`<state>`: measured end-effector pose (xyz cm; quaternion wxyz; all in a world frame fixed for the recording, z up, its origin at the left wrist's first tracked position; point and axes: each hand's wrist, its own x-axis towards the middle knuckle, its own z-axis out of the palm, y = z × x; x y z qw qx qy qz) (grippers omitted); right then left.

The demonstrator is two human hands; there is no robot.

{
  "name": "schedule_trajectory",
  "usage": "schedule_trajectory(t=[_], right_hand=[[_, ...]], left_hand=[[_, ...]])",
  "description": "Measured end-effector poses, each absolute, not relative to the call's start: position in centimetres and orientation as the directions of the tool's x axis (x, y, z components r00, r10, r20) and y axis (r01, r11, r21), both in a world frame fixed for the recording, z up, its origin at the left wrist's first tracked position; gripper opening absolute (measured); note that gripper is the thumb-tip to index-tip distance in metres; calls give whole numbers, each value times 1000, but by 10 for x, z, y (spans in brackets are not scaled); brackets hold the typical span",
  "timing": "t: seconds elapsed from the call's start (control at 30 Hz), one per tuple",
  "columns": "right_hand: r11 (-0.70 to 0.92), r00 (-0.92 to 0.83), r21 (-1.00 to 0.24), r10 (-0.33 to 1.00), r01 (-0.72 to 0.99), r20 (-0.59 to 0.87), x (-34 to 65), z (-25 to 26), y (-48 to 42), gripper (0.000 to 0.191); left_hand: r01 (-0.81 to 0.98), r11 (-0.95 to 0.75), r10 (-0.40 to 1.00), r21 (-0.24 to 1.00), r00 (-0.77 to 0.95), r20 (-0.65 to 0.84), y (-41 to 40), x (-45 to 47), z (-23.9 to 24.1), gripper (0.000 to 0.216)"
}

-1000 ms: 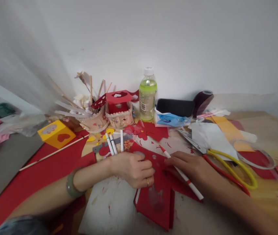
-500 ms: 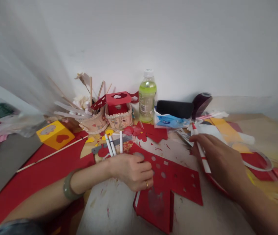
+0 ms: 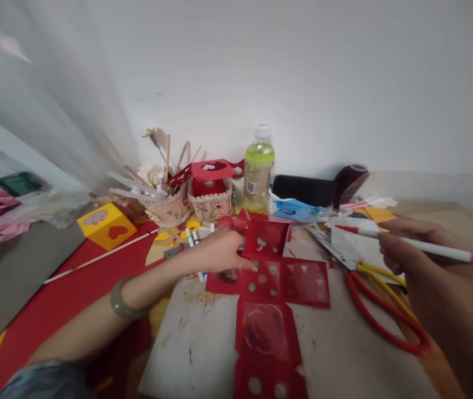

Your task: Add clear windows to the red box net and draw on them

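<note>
A cross-shaped red paper cutout (image 3: pixel 264 310), pierced with small holes of several shapes, lies flat on a whitish board (image 3: pixel 197 343). At its upper left part, my left hand (image 3: pixel 225 249) grips the paper, thumb on top; its other fingers are partly hidden. My right hand (image 3: pixel 436 288) is raised at the right, closed around a white marker (image 3: pixel 436 249) with a red tip and red band. The tip points left, apart from the paper. Below the marker lie scissors (image 3: pixel 340 249) with red and yellow handles, blades toward the upper left.
Behind the paper stand a green drink bottle (image 3: pixel 258 174), a tissue pack (image 3: pixel 298 209) with a phone (image 3: pixel 305 190), and two decorated baskets (image 3: pixel 211 202). A yellow box (image 3: pixel 106 226) and thin stick (image 3: pixel 98 257) are at left. White markers (image 3: pixel 194 244) lie behind my left wrist.
The red paper has turned and now lies straighter, one arm toward me. My right hand has lifted rightward, its marker swinging from upright to nearly level, uncovering the scissors.
</note>
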<state>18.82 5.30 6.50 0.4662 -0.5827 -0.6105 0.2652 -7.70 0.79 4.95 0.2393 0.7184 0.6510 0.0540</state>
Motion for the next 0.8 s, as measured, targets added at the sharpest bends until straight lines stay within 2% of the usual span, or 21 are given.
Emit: schedule_trajectory(t=[0.1,0.17,0.23,0.4,0.57,0.8], right_hand=[[218,-99,-907,976,361,195,180,55,46,22],[232,-272,-907,952,351,138,171,46,41,24],[249,-350,-900,929,358,118,163,38,39,27],[286,-418,-874,902,392,108,152,26,42,28],[370,-478,-834,866,410,150,156,20,43,20],[423,-533,-807,830,413,163,158,14,38,21]], left_hand=[[926,-76,972,369,151,-179,18,-80,27,44],[934,-114,976,340,169,-138,20,-81,18,44],[935,-166,973,314,208,-105,18,-82,15,44],[932,-256,957,257,281,-68,15,-80,14,36],[946,-234,965,225,253,-64,15,-78,8,33],[953,-193,975,232,213,-63,16,-80,5,36]])
